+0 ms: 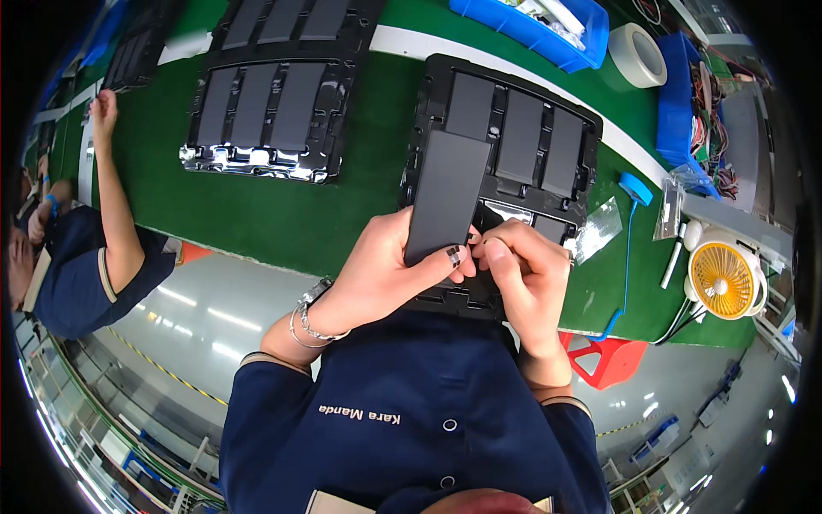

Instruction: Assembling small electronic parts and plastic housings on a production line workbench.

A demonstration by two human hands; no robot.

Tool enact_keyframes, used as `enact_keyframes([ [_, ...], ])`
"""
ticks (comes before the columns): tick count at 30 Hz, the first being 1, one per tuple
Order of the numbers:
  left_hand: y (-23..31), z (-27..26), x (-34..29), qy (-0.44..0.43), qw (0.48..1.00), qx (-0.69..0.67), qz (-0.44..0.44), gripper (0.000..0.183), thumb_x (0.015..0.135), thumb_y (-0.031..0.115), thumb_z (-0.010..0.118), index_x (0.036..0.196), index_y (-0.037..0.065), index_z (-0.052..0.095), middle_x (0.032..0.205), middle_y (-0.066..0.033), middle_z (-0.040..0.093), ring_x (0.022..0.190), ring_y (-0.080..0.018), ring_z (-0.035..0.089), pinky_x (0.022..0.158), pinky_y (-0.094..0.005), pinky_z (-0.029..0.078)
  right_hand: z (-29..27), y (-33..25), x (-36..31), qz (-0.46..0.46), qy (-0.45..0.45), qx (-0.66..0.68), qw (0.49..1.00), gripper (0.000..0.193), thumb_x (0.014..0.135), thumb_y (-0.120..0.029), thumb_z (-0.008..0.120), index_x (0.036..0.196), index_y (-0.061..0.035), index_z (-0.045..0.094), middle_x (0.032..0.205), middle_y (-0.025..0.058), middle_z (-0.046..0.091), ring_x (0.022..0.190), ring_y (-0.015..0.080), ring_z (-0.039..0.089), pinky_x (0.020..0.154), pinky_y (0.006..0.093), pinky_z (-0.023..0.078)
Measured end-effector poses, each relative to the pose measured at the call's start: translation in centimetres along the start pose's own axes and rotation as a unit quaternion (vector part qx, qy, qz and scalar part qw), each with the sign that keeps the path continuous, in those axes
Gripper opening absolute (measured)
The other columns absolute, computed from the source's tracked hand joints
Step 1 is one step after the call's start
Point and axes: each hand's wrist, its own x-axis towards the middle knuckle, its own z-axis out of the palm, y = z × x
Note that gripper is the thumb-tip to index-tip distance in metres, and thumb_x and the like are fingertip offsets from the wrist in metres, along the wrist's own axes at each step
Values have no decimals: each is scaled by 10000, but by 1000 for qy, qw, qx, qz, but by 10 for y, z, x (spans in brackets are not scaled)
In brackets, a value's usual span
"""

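Observation:
A flat, dark grey rectangular block [447,193], perhaps a device casing, is gripped in my left hand [390,257], with the thumb along its near end. At its lower right edge, my right hand [527,265] has thumb and fingers pinched together. Whatever sits in that pinch is too small and hidden to name. Beneath both hands lies a black moulded tray [592,141], its compartments filled with similar grey blocks [522,133]. The held block is tilted over the tray's left side and covers part of it.
More black trays of blocks [334,154] stand to the left on the green table [368,111]. Farther back are a blue bin [548,38], a tape roll [638,56] and a bin of wires [681,111]. A yellow fan [723,278] stands right; a co-worker's arm [116,188] reaches in left.

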Motion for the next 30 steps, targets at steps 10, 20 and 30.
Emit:
enact_keyframes([
  [10, 0, 3, 1, 10, 1000, 28, -4, 152, 901, -17, 593, 1050, -42, 604, 833, -76, 697, 753, -100, 672, 681, -242, 558, -1, 2, -1, 21, -12, 8, 1000, 100, 886, -34, 616, 817, 32, 646, 685, 64, 605, 557, 112, 506, 523, 268, 397],
  [20, 0, 8, 0, 24, 999, 39, 7, 149, 920, -15, 570, 1059, -42, 616, 834, -77, 691, 757, -99, 665, 690, -248, 571, -1, 5, -2, 30, -12, 20, 999, 117, 895, -30, 614, 800, 32, 643, 688, 67, 621, 565, 116, 541, 530, 267, 421],
  [30, 0, 6, 1, 21, 998, 66, 11, 146, 920, -8, 576, 1054, -38, 626, 840, -66, 689, 754, -93, 661, 682, -241, 569, 4, 7, -2, 23, -5, 28, 999, 115, 893, -26, 616, 795, 27, 644, 674, 57, 613, 555, 112, 531, 519, 264, 411],
])
